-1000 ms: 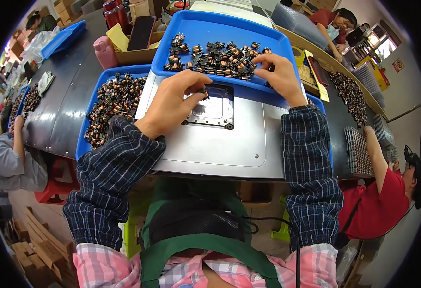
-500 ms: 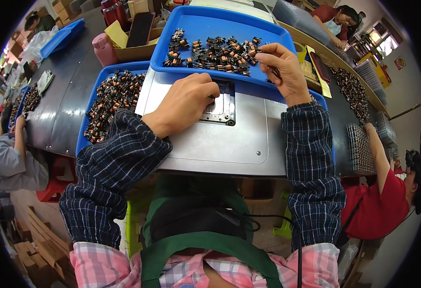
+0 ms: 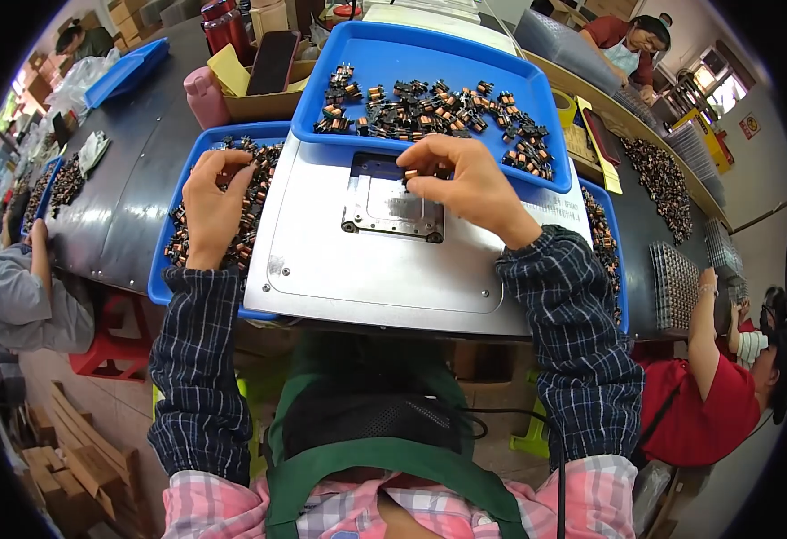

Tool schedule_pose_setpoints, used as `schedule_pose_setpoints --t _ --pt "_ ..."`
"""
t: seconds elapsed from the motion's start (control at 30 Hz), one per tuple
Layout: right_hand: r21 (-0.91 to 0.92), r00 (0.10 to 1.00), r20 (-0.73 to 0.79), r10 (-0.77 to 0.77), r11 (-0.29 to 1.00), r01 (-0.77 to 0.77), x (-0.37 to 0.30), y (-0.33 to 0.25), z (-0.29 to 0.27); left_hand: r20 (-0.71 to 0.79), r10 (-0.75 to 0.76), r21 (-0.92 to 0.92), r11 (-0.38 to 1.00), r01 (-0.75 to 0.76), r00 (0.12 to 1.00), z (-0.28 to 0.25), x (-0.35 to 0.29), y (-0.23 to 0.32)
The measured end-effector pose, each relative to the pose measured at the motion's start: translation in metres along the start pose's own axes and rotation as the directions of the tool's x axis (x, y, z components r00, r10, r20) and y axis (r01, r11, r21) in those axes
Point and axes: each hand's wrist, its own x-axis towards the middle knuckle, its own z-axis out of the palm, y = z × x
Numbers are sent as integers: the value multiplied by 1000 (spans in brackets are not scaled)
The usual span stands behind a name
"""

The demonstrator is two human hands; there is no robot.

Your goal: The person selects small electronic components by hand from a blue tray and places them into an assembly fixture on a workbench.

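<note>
My right hand (image 3: pixel 470 184) pinches a small copper-wound coil (image 3: pixel 411 176) with black ends, holding it at the right side of a metal fixture (image 3: pixel 391 211) set into a silver plate (image 3: pixel 366 278). The fingers partly cover the coil, and whether it touches the fixture I cannot tell. Over the left blue tray (image 3: pixel 162 238), heaped with similar coils, my left hand (image 3: pixel 212 211) has its fingers curved, thumb and forefinger slightly apart, with nothing visible between them. A larger blue tray (image 3: pixel 393 49), holding loose coils, rests at the plate's far edge.
Another blue tray (image 3: pixel 625 305) of coils lies right of the plate. A pink bottle (image 3: pixel 206 99) and a dark phone (image 3: pixel 274 63) stand at the back left. Coils are piled (image 3: pixel 658 184) on the right, near a red-sleeved co-worker (image 3: pixel 707 395). A red stool (image 3: pixel 110 337) stands left.
My left hand has moved left from the fixture to above the left tray. My right hand has come from the large tray to the fixture, pinching a coil.
</note>
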Motion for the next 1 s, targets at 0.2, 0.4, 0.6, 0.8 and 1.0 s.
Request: schedule_pose_setpoints --t 0.2,0.4,0.6,0.8,1.0 --pt "-351 966 96 -240 900 258 -1 5 6 84 253 101 960 -261 964 22 24 19" --pt "-351 952 141 -271 886 304 6 5 10 182 434 320 823 -470 883 62 41 26" --pt "-414 953 156 -261 858 303 5 7 9 229 508 328 762 -557 830 63 41 37" --pt "-460 953 141 -267 835 302 3 6 14 163 482 260 821 -509 861 64 41 38" --pt "312 989 -45 139 943 -118 6 -8 -30 200 432 230 852 -470 880 60 40 39"
